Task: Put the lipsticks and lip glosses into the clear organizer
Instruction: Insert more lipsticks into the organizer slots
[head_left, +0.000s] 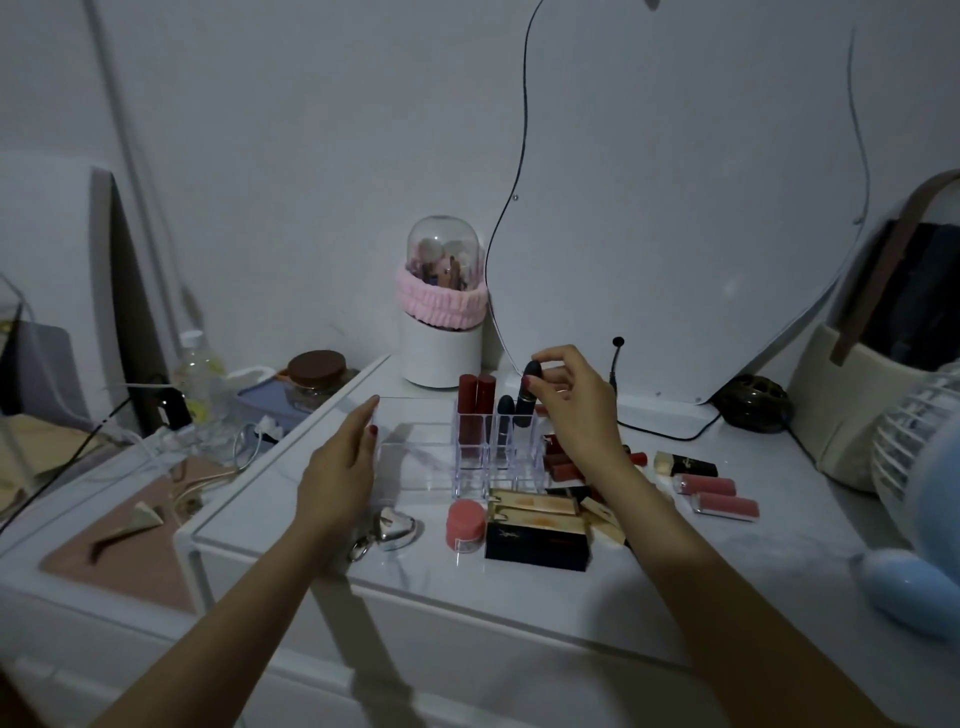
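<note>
1. Right hand pinches a dark lipstick by its cap end, thumb and fingertips curled round it. The tube stands upright, its lower end inside a back cell of the organizer.
2. Left hand lies with straight, relaxed fingers against the organizer's left side, seemingly steadying it; it holds nothing.
3. Between the hands, the organizer already keeps two red tubes in its cells nearest the left hand, and another dark tube just beside the one being lowered. The wide tray part under the left fingertips looks bare, though clear walls make that hard to judge.
4. Beyond the right wrist lie loose pieces still to be sorted: two pink tubes, a gold-and-black lipstick, and small dark red ones partly hidden by the hand.
5. Nearer the person than the right hand sit boxed lipsticks and a pink jar; a heart-shaped charm rests by the left wrist.
6. Handling, as a judgement: each tube is likely light, rigid and smooth, so it may slip or tip. A pinch near the top, as now, should let it drop straight into a narrow cell.
7. The organizer is probably light, hard plastic that slides on the glossy table, hence the bracing hand.
8. Lying tubes may roll; gripping across the middle and then turning them upright seems wise.
</note>
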